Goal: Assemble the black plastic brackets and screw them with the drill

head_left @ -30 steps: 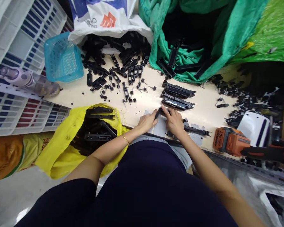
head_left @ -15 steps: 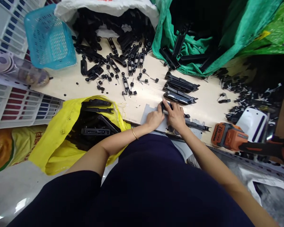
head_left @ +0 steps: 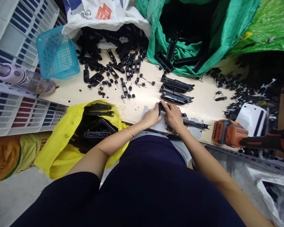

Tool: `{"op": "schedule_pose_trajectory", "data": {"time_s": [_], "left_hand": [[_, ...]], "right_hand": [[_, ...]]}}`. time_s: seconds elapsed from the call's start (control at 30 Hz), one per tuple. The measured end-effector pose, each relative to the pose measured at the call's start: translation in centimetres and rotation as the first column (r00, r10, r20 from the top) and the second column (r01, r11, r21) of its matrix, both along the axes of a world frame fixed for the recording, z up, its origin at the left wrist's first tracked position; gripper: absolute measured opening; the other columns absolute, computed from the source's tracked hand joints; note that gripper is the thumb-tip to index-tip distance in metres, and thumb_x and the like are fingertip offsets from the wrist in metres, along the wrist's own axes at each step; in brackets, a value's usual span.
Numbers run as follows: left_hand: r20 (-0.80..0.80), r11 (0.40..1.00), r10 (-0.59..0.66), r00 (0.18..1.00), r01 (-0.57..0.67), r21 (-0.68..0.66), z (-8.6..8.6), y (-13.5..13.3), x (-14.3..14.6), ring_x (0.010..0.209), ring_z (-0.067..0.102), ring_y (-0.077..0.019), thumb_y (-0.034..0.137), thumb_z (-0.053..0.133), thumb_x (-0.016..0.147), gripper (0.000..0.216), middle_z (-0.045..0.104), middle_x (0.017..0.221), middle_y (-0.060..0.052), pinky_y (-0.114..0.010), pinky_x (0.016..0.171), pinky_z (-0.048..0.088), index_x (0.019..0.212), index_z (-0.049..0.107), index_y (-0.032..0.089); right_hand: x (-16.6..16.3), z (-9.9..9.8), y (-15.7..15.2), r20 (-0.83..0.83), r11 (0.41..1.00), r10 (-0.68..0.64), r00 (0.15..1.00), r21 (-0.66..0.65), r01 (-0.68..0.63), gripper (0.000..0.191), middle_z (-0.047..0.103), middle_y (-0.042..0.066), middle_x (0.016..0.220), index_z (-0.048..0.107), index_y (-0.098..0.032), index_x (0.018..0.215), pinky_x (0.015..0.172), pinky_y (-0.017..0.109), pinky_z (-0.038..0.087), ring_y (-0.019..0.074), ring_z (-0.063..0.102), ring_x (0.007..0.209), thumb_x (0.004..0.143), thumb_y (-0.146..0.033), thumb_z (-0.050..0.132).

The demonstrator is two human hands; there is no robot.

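Observation:
My left hand (head_left: 152, 117) is closed on a small black plastic part (head_left: 160, 107), fingers pinched along its side. My right hand (head_left: 174, 117) reaches over the same part from the right, its fingers bent and pressing on it. Much of the part is hidden under both hands. Beneath them lies a grey sheet (head_left: 145, 111) at the bench edge. A long black arm piece with a forked end (head_left: 196, 124) sticks out to the right of my right hand. Just beyond my fingers, several similar black arm pieces (head_left: 176, 96) lie side by side.
Loose black links and knobbed screws (head_left: 124, 86) are scattered left of centre. A yellow bag (head_left: 48, 153) of black parts stands at left, a blue basket (head_left: 58, 60) behind it. A green bag (head_left: 153, 37) is at the back. An orange cordless tool (head_left: 229, 134) lies right.
The whole view has shifted slightly with my head, showing more of the bench's back. Both hands stay on the black part, the left hand's fingers slightly straighter along it.

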State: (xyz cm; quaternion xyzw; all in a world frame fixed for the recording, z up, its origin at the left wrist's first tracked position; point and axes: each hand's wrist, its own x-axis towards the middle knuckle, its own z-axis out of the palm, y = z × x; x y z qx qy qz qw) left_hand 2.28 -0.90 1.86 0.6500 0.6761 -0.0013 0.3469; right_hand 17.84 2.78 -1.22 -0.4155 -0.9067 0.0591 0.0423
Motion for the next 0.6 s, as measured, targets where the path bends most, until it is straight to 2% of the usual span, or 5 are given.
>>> {"op": "schedule_pose_trajectory", "data": {"time_s": [0.23,0.37,0.43,0.53,0.6], "left_hand": [[-0.029,0.997,0.073,0.997,-0.072,0.039,-0.5,1.3,1.1,0.1,0.064,-0.0283,0.023,0.047,0.086,0.07,0.066,0.107,-0.02,-0.034,0.08,0.047,0.145,0.014,0.002],[-0.117,0.999,-0.032,0.993,0.032,-0.002,1.8,1.2,0.1,0.099,0.063,-0.0292,0.032,0.051,0.086,0.059,0.065,0.107,-0.019,-0.035,0.078,0.047,0.137,0.034,0.006],[-0.201,0.983,-0.1,0.975,0.128,0.13,3.2,1.3,-0.5,0.1,0.061,-0.0281,0.028,0.045,0.09,0.039,0.065,0.105,-0.016,-0.036,0.081,0.046,0.124,0.05,0.01],[-0.261,0.791,-0.335,0.905,0.421,0.444,3.8,2.6,0.0,0.108,0.055,-0.0251,0.023,0.043,0.091,0.03,0.061,0.112,-0.014,-0.035,0.089,0.041,0.118,0.054,0.013],[-0.308,0.617,-0.551,0.776,0.627,0.476,3.1,4.1,1.1,0.109,0.052,-0.0245,0.021,0.052,0.088,0.028,0.059,0.112,-0.014,-0.035,0.089,0.039,0.114,0.056,0.012]], "right_hand": [[-0.5,0.0,-0.1,0.041,0.996,-0.048,0.998,0.071,0.045,0.059,0.054,0.015,0.106,0.028,-0.021,0.147,0.079,0.041,0.04,0.0287,0.047,0.095,0.089,-0.014,0.032],[-0.7,0.2,-0.2,-0.112,0.999,-0.045,0.993,0.025,0.048,0.061,0.053,0.016,0.118,0.032,-0.019,0.145,0.086,0.044,0.041,0.0285,0.047,0.104,0.084,-0.011,0.034],[0.0,0.7,-1.3,-0.274,0.999,-0.039,0.961,0.013,0.045,0.059,0.051,0.015,0.124,0.039,-0.018,0.14,0.09,0.045,0.04,0.0277,0.046,0.11,0.082,-0.01,0.037],[2.6,1.8,-4.6,-0.479,0.994,-0.085,0.873,-0.097,0.044,0.037,0.061,0.013,0.105,0.06,-0.017,0.114,0.086,0.042,0.044,0.0254,0.054,0.099,0.082,-0.017,0.042],[5.1,2.2,-7.1,-0.525,0.938,-0.271,0.807,-0.332,0.099,0.019,0.064,0.007,0.08,0.065,-0.019,0.088,0.075,0.038,0.047,0.0215,0.058,0.076,0.083,-0.025,0.048]]}}
